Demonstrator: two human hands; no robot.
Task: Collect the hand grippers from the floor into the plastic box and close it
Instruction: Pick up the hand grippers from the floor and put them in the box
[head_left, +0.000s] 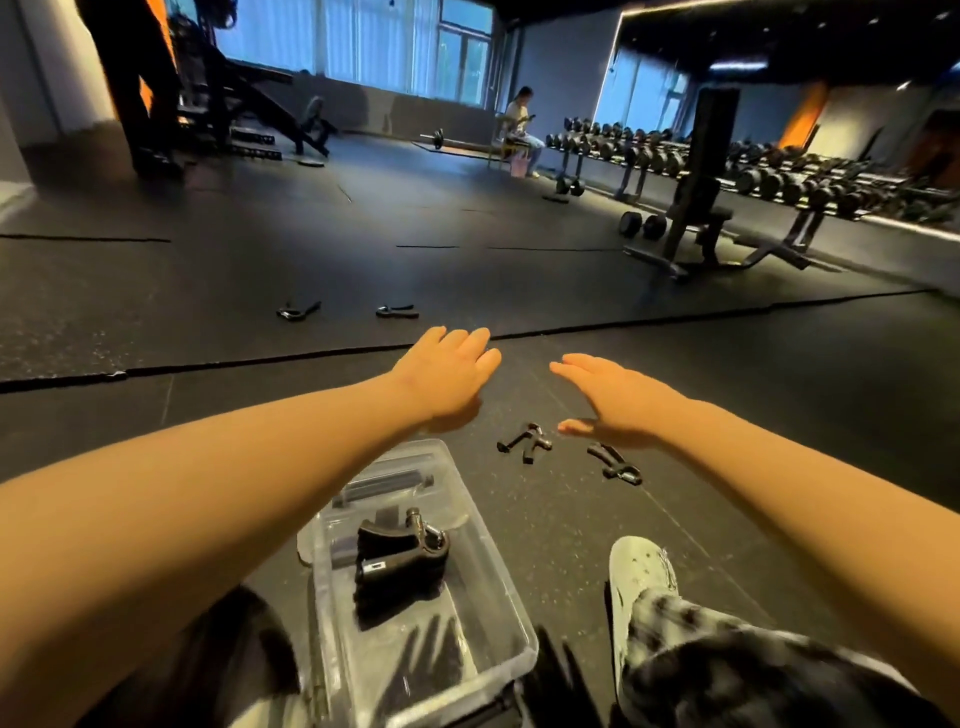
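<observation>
A clear plastic box (498, 618) stands open on the black floor between my legs, with a black hand gripper (400, 561) lying inside it. Two more black hand grippers lie on the floor just beyond the box, one (525, 441) near the middle and another (615, 464) to its right. Two further grippers lie farther out, one (297, 310) at the left and one (397, 310) beside it. My left hand (447, 371) is stretched forward with straight fingers and holds nothing. My right hand (618, 397) hovers flat above the two near grippers, also holding nothing.
My shoe (641, 571) rests on the floor right of the box. A weight bench (701, 208) and dumbbell racks (779, 171) stand at the back right. A person (519, 127) sits far off. Floor mat seams (311, 358) cross ahead.
</observation>
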